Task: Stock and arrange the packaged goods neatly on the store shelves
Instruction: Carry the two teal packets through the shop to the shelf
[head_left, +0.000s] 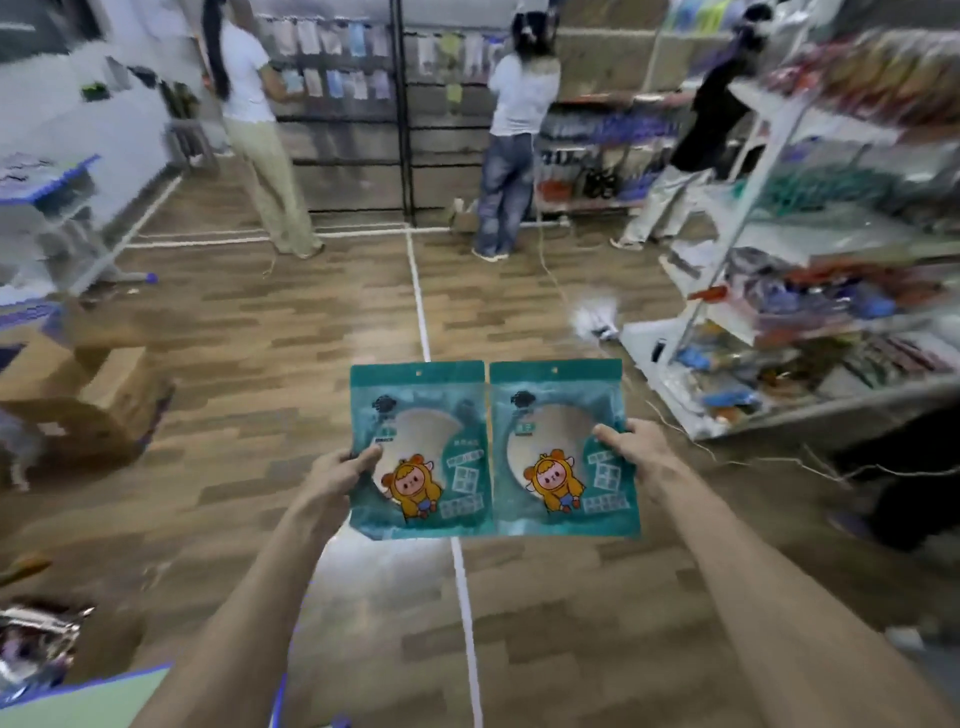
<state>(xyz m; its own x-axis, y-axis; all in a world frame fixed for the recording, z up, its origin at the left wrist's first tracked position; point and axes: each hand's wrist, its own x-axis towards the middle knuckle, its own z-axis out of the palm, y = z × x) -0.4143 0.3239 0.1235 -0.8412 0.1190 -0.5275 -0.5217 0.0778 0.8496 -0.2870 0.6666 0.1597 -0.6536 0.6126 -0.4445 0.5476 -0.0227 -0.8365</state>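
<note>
While the left hand pinches one flat, glossy teal pouch at its outer edge, the right hand pinches a twin pouch likewise, the two side by side above the wood-plank floor. Each shows a round pale window, contents unclear. White shelves of blurred packets stand to the right.

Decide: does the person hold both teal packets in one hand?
No, the left hand grips the left packet and the right hand grips the right packet.

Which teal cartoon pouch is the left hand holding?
The image-left teal plastic pouch, pinched at its left edge by the left hand; the twin pouch is in the right hand.
</note>
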